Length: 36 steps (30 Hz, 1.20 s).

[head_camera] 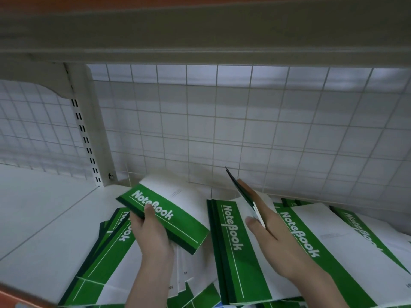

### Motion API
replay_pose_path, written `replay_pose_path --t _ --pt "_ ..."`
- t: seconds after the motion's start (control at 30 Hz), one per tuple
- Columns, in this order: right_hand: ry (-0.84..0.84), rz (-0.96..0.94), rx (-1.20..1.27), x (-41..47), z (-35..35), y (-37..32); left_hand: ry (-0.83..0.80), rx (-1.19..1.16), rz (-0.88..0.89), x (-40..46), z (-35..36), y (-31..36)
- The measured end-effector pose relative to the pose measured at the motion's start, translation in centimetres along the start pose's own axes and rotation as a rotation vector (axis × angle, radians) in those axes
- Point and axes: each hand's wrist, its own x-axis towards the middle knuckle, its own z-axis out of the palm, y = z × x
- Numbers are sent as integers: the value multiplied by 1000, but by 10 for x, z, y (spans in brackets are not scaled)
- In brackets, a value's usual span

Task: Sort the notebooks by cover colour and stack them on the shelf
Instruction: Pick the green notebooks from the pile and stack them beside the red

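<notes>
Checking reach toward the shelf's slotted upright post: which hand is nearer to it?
Left. The left hand, gripping a green notebook, sits just right of and below the slotted post; the right hand is farther right, holding another notebook on edge.

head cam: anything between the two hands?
Yes. In the head view a green-and-white notebook lies flat on the shelf between the left hand, which holds a raised notebook, and the right hand.

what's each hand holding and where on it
Left hand grips a green notebook by its green spine edge. Right hand pinches an upright notebook, seen edge-on, by its lower edge.
</notes>
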Motion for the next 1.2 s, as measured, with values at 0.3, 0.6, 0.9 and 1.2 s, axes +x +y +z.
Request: replay_pose_path --t 0.3,0.6,0.9,1.2 --pt "-24 -103 -510 0 24 -7 -26 -23 -99 0 4 -4" --pt "-17 -151 -547 5 45 -9 -397 -75 -461 -14 13 -4" --pt "30 -122 -553 4 48 -8 44 -161 -32 -5 4 4" --pt "262 -164 -610 4 49 -18 -97 -9 -178 -7 6 -3"
